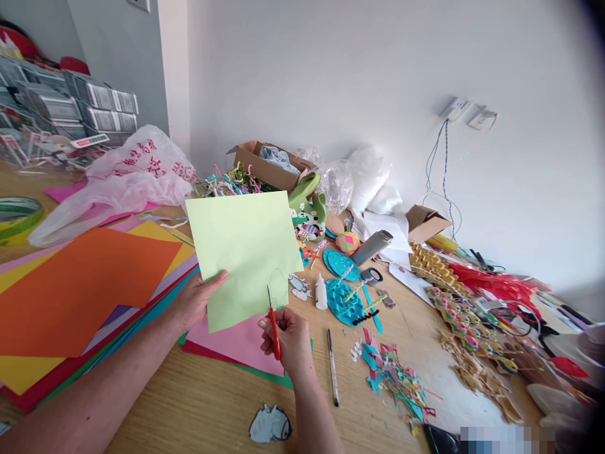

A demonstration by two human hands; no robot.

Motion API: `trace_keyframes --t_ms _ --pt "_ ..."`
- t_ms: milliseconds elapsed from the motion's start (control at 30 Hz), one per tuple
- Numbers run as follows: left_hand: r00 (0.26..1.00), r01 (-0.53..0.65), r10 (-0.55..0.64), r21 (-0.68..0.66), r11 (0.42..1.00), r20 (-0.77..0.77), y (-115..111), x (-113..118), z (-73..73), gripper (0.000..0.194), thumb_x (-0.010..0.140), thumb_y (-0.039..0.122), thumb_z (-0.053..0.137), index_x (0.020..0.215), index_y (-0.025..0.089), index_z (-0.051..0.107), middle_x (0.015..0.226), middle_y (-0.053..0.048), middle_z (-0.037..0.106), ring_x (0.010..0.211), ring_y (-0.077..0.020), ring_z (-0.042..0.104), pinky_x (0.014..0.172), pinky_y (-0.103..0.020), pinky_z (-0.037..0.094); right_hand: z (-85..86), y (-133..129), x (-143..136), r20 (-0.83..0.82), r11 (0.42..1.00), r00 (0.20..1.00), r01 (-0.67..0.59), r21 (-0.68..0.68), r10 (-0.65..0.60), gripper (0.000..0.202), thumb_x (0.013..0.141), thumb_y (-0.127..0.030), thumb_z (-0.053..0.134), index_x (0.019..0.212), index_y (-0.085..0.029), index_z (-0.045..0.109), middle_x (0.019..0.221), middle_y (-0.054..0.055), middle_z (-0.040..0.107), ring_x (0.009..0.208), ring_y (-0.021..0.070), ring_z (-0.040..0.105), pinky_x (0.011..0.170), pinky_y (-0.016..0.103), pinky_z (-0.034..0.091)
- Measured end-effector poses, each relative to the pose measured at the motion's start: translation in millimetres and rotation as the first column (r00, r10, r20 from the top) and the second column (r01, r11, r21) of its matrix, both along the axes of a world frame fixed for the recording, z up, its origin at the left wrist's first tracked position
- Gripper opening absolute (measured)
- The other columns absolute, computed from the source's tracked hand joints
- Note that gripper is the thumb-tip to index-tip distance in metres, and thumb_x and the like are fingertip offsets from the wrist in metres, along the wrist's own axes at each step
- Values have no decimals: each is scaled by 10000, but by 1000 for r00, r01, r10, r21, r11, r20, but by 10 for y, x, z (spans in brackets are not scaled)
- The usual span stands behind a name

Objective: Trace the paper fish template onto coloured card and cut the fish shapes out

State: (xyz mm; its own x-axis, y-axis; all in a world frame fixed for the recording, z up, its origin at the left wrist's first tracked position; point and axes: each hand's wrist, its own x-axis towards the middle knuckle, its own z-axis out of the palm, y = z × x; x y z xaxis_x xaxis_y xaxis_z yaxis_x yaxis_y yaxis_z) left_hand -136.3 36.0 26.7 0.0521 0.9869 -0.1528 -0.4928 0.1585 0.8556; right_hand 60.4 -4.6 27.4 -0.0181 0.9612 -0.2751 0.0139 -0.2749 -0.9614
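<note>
My left hand (202, 299) pinches the left edge of a pale green sheet of paper (241, 246), held up above the table. A rounded pencil outline (278, 287) is drawn near its lower right corner. In my right hand (289, 337) are red-handled scissors (274, 328), their blades at the sheet's lower edge beside the outline. Whether the blades are apart is too small to tell. Under the sheet lies pink paper (246, 343). A cut-out paper fish (270, 424) rests on the table near my right forearm, and more fish cut-outs (299, 287) lie right of the sheet.
Stacked coloured paper (108, 277) covers the left side. To the right are a white glue bottle (321, 292), a pen (333, 366), paper scraps (394, 378), blue paper discs (347, 301) and a metal flask (373, 247). A cardboard box (265, 165) stands by the wall.
</note>
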Motion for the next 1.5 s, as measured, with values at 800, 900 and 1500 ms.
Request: trace_keyframes --t_ms 800,900,1500 --pt "1000 31 -31 -14 999 2 7 -8 -50 506 709 440 755 1145 197 674 1188 -84 690 1067 -308 653 842 -359 562 88 8 4 -23 999 1000 12 -30 -13 450 572 -517 796 641 -129 580 517 11 623 377 93 551 358 178 420" --pt "999 41 -41 -17 999 -4 4 -7 -53 492 715 434 751 1137 193 675 1166 -85 701 1062 -305 655 837 -360 563 98 -2 11 -39 999 999 -6 -32 4 472 577 -546 785 623 -131 565 521 18 629 382 91 557 362 173 418" --pt "996 73 -73 -9 997 -48 -25 25 -39 537 706 481 741 1119 143 680 1137 -150 703 1005 -345 672 824 -420 565 61 0 -35 -9 993 995 94 -73 -95 460 537 -487 822 621 -158 512 458 -10 597 320 100 523 285 169 365"
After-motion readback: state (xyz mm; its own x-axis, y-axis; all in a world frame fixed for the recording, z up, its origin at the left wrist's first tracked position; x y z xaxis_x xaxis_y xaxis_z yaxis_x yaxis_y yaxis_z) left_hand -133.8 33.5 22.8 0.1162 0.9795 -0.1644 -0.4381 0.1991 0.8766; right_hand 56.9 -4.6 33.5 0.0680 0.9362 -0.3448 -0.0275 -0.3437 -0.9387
